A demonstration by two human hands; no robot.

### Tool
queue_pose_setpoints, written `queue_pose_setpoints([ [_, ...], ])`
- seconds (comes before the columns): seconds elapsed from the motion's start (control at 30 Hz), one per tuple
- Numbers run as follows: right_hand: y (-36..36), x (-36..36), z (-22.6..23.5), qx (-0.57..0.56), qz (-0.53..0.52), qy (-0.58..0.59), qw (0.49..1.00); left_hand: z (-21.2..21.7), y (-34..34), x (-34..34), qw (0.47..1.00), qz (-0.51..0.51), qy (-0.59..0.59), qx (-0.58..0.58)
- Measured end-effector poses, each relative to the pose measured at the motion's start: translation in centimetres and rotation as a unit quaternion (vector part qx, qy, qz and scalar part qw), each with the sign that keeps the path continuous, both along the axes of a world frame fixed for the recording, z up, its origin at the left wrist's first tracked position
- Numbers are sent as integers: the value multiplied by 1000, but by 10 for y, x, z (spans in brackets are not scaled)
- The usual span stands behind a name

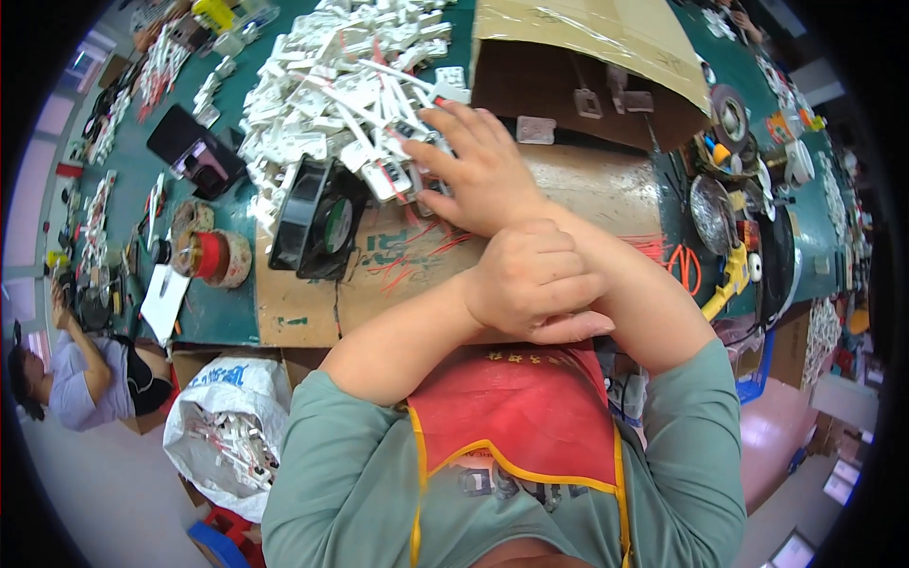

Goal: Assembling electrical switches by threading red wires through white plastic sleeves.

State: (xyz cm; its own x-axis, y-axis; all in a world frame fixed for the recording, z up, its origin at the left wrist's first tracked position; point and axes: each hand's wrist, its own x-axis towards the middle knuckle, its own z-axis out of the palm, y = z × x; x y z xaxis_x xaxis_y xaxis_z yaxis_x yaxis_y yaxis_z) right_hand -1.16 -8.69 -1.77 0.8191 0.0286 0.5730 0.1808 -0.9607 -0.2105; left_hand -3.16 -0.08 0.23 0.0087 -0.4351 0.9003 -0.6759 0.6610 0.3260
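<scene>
White plastic parts (pixel 331 95) are seen heaped on the green bench (pixel 142 180); the pile's near edge is touched by the right hand (pixel 483 170), fingers spread over the pieces, nothing pinched; the left hand (pixel 532 282) is curled into a fist and laid across the right forearm, and whether anything is held inside cannot be told; a pick-up looks to be in hand; one piece would need to be closed on and lifted clear of the tangle, beside the black fan (pixel 317 222), over the cardboard sheet (pixel 587 189).
</scene>
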Motion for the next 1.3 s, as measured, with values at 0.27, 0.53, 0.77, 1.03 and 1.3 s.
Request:
queue_pose_setpoints([
  [0.27, -10, -8, 3, 19, 75, -64, 995, 9, 3, 2, 999, -3, -23, 23],
  [0.53, -158, -81, 83, -233, -133, -242, 932, 4, 0, 8, 997, 54, -42, 37],
  [0.77, -198, -101, 110, -74, -237, -5, 969, -6, -17, 4, 979, 138, -36, 147],
  [1.03, -224, -77, 145, -53, -227, 40, 972, 3, -45, 20, 868, 343, -27, 359],
  [1.3, -230, -77, 152, -41, -240, 22, 970, 3, -99, 38, 738, 410, -159, 513],
])
